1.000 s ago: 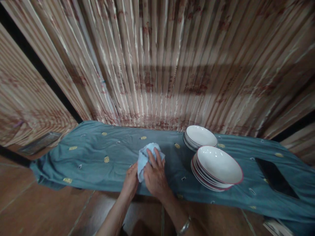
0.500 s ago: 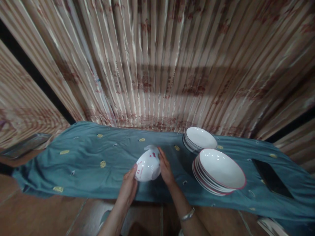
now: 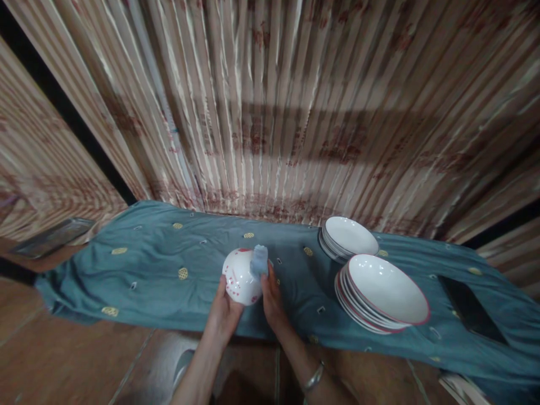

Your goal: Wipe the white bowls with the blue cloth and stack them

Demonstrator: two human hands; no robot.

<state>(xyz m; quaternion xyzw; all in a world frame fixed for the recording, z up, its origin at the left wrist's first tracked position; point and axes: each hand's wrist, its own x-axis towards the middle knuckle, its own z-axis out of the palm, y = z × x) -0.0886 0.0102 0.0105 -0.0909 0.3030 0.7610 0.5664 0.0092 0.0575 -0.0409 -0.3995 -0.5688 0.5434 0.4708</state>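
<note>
A white bowl with red markings (image 3: 238,284) is held above the teal cloth, its rounded outside facing me. My left hand (image 3: 223,315) grips it at the lower left, fingers closed on its edge. On the other side, my right hand (image 3: 273,298) pinches a small light-blue cloth (image 3: 259,260), which lies against the bowl's upper right. Some fingers of both hands are hidden behind the bowl. To the right of my hands stand a stack of red-rimmed bowls (image 3: 388,289) and, behind it, a stack of dark-rimmed dishes (image 3: 352,236).
A teal cloth with yellow motifs (image 3: 152,270) covers the long table. At the right lies a flat black object (image 3: 472,309), perhaps a phone. A pleated curtain (image 3: 270,112) hangs behind the table, and a tray (image 3: 53,237) rests beyond the left end.
The bowl has turned in my hands and shifted slightly left. The light-blue cloth, earlier mostly behind the bowl's upper edge, now shows plainly in front at its right side.
</note>
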